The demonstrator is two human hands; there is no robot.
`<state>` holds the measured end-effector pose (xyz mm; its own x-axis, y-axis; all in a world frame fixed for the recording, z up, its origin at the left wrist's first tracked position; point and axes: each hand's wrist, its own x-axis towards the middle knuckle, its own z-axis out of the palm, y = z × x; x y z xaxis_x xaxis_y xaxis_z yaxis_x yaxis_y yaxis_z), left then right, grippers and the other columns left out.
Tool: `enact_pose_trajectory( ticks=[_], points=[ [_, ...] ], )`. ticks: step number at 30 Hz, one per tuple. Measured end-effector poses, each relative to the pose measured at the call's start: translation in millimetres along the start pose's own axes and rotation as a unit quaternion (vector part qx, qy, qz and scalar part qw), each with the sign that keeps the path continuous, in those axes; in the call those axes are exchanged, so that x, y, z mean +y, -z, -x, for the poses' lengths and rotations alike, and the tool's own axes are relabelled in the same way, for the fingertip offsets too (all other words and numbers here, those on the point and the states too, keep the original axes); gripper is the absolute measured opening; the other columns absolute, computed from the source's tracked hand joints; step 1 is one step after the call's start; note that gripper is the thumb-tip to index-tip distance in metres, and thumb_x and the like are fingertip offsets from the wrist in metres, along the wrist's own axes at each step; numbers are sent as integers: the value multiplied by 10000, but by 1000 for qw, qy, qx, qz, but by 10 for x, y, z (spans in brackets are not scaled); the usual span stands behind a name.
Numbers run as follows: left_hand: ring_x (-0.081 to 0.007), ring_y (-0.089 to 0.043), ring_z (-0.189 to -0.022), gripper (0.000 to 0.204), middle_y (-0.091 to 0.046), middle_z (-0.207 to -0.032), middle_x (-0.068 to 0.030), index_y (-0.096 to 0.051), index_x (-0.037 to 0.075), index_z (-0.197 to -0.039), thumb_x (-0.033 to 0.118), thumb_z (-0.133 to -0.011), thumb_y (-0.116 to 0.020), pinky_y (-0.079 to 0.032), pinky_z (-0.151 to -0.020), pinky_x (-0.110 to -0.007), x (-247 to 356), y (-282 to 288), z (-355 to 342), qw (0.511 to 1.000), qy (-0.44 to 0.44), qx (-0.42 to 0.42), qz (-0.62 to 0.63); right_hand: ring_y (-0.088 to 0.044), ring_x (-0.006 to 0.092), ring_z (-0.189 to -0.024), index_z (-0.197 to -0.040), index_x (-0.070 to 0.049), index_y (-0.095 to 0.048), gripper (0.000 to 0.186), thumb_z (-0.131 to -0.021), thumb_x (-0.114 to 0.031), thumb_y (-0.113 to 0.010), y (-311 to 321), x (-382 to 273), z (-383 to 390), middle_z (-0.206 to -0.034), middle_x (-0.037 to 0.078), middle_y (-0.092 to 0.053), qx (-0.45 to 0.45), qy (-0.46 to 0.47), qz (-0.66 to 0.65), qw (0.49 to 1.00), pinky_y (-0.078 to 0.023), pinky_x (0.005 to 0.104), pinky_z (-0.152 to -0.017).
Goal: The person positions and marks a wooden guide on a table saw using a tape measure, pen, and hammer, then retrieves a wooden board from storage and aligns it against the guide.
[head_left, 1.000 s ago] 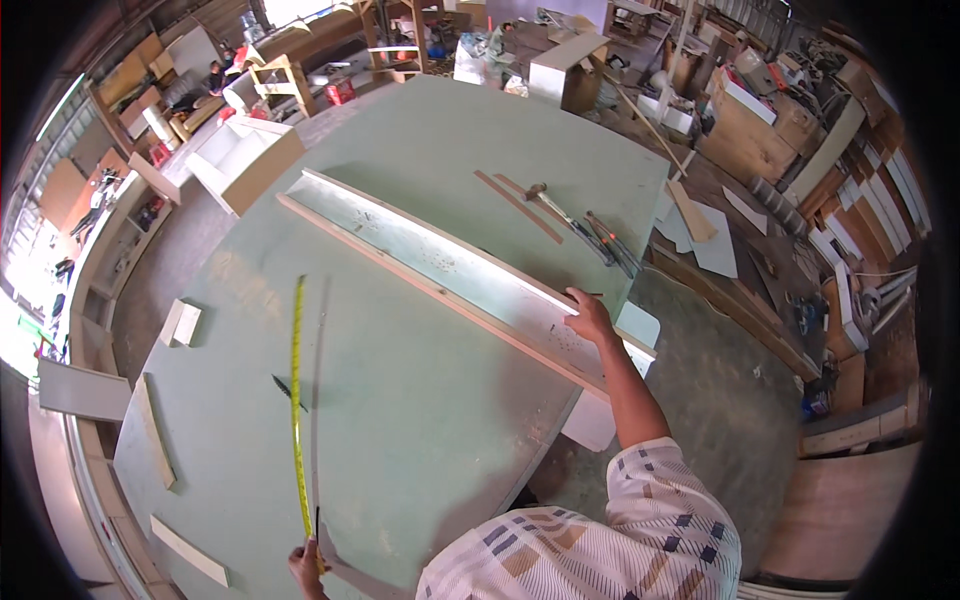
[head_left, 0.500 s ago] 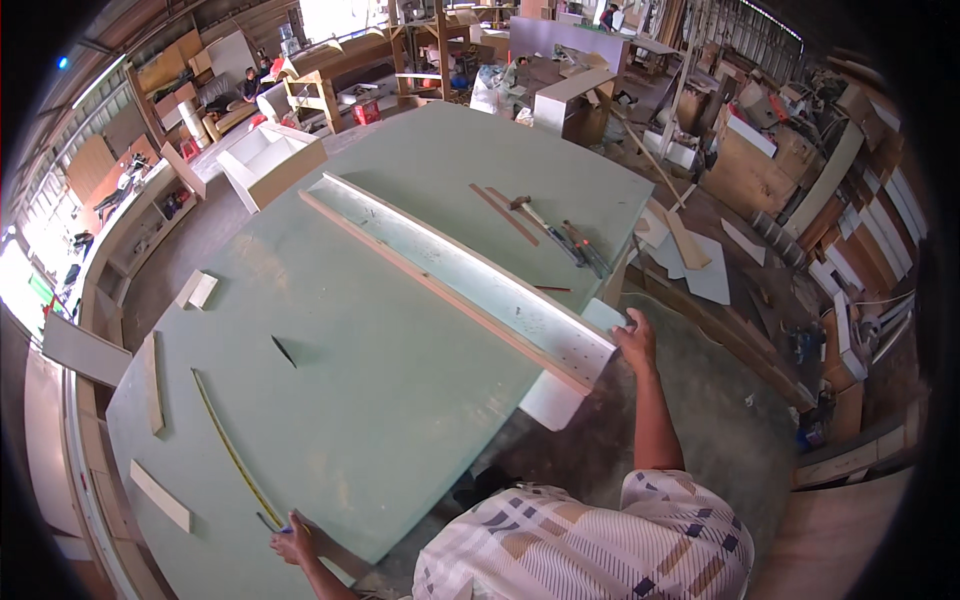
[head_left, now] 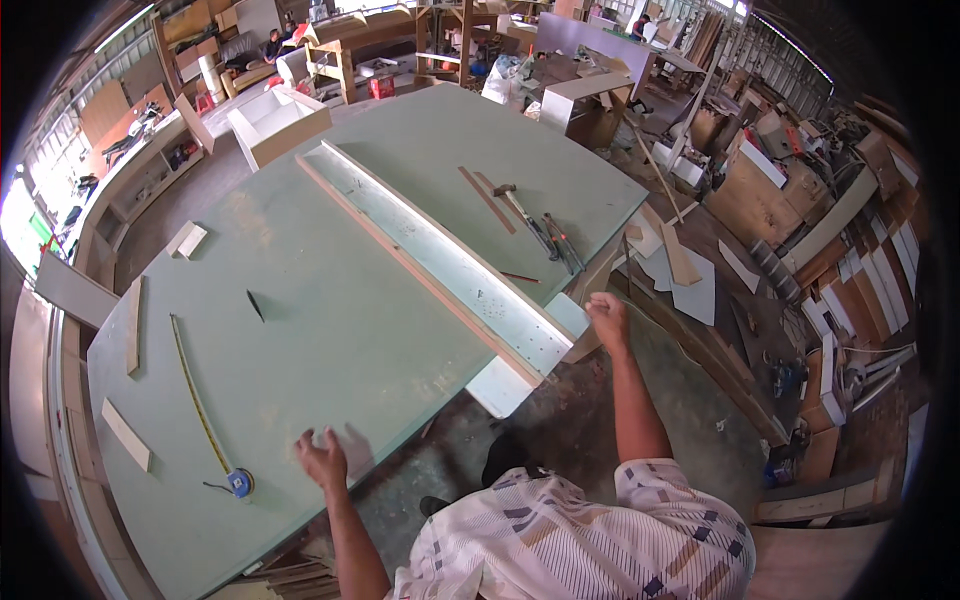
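Observation:
My left hand [head_left: 325, 460] hovers over the green tabletop [head_left: 350, 340] near its front edge, its fingers spread and holding nothing. Left of it lies a blue tape measure [head_left: 240, 483], with its yellow blade [head_left: 197, 400] run out across the surface. A long trough-like board assembly [head_left: 430, 255], white inside with wooden side strips, lies diagonally across the table. White flat pieces [head_left: 505, 387] stick out at its near end. Beside that end is my right hand [head_left: 608, 322], with loosely bent fingers and nothing visible in them.
A hammer [head_left: 525, 215], pincers-like tool [head_left: 563, 243], thin brown strips [head_left: 487, 200] and a pencil [head_left: 520, 277] lie beyond the trough. Wood offcuts [head_left: 127, 434] and a dark pointed piece [head_left: 256, 305] are at left. Scrap boards [head_left: 690, 270] crowd the right side.
My left hand has let go of the tape measure and moved right, leaving it on the table. My right hand has come off the trough's near end. The view has shifted slightly.

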<state>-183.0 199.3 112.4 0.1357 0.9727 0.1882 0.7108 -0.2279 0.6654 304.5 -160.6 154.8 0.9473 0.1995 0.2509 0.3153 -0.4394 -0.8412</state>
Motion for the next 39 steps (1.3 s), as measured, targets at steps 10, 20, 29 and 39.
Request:
enact_pose_trajectory(
  ticks=[10, 20, 29, 39],
  points=[
    [-341, -597, -1068, 580, -594, -1154, -192, -583, -5, -1187, 462, -851, -656, -473, -920, -423, 2244, -2100, -358, 980, 15, -198, 21, -679, 198, -906, -1094, 3, -636, 298, -829, -124, -687, -734, 168, -1894, -983, 115, -699, -114, 53, 12, 992, -521, 316, -794],
    [-373, -630, -978, 414, -638, -1026, -212, -569, 19, -987, 423, -900, -550, -492, -850, -464, 3073, -3405, -832, 980, 103, -75, -153, -601, 350, -1057, -1222, -36, -528, 495, -814, -264, -693, -1779, 97, -2920, -1151, 183, -608, -235, 152, 211, 937, -498, 447, -867],
    [-391, -669, -826, 337, -675, -916, -196, -553, 44, -896, 377, -927, -517, -525, -734, -474, 3089, -3546, -876, 976, 119, -28, -179, -651, 292, -809, -959, -38, -617, 300, -722, -208, -690, -2138, 285, -3261, -890, 106, -660, -284, 60, 256, 922, -510, 382, -749],
    [-383, -670, -832, 310, -651, -958, -180, -546, 42, -935, 352, -923, -536, -530, -741, -464, 3051, -3511, -886, 984, 115, -15, -134, -558, 143, -621, -1188, -8, -550, 301, -929, -159, -583, -900, -541, -1541, -765, 61, -557, -384, -126, -221, 888, -488, 321, -581]
  ],
)
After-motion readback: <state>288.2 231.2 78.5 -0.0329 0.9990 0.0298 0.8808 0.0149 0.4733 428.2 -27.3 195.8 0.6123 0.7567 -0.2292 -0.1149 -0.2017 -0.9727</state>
